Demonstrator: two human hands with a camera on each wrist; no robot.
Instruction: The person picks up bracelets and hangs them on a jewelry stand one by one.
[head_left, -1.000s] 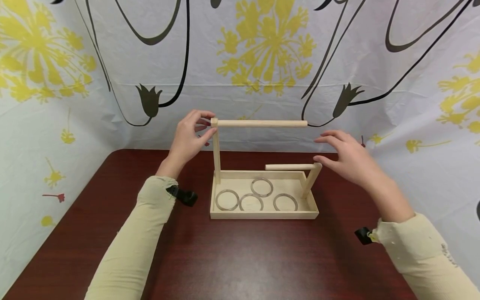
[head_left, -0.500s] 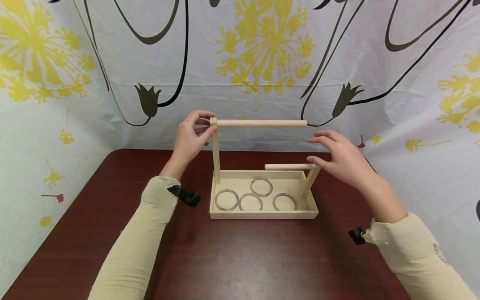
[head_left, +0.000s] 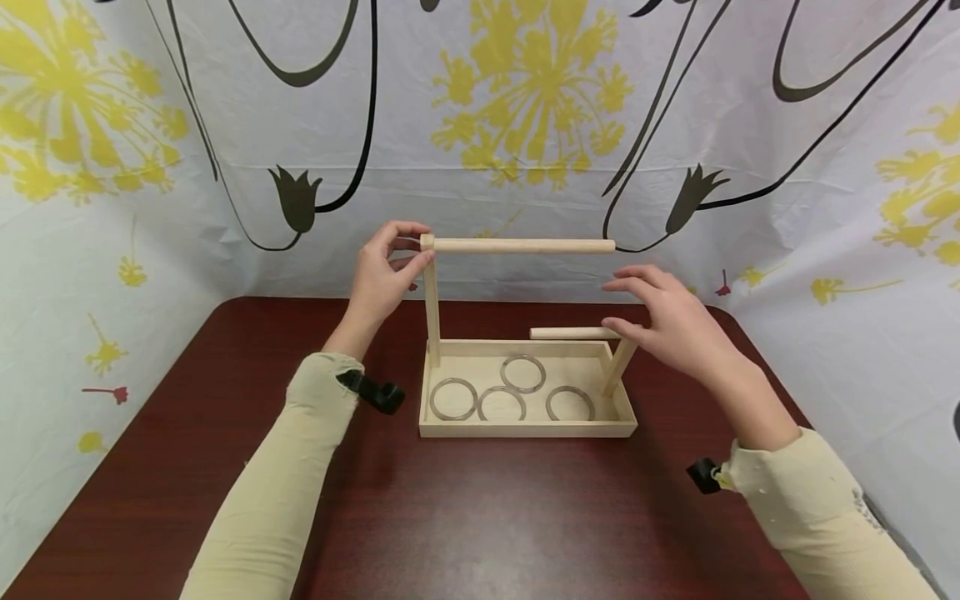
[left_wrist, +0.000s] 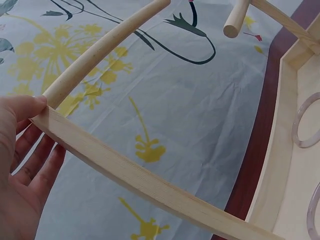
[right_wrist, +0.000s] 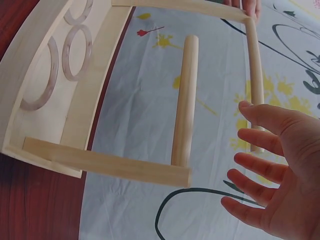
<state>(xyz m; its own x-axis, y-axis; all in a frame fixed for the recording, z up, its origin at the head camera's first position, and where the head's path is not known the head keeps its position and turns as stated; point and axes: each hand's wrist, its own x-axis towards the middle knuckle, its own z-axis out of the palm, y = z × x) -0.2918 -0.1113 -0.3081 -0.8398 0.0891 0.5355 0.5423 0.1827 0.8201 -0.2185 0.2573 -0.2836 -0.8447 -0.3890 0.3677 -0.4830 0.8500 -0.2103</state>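
Observation:
A wooden stand has a shallow tray (head_left: 525, 430), a tall post (head_left: 432, 312) at its left and a short post (head_left: 621, 367) at its right. Each post carries a sideways rod: the upper rod (head_left: 525, 246) and the lower rod (head_left: 573, 333). Several translucent rings (head_left: 570, 388) lie flat inside the tray. My left hand (head_left: 381, 275) pinches the tall post's top corner between thumb and fingers, also seen in the left wrist view. My right hand (head_left: 678, 325) hovers by the short post's top, fingers spread; the right wrist view shows this hand (right_wrist: 287, 165) holding nothing.
The stand sits on a dark red-brown table (head_left: 480, 517) with rounded far corners. A white patterned curtain (head_left: 360, 267) hangs behind the table and along both sides. Black straps with small devices (head_left: 382, 396) are on both sleeves.
My right hand has moved left, toward the short post, and now partly covers the post's top in the head view. My left hand still pinches the tall post's corner. The rings have not moved.

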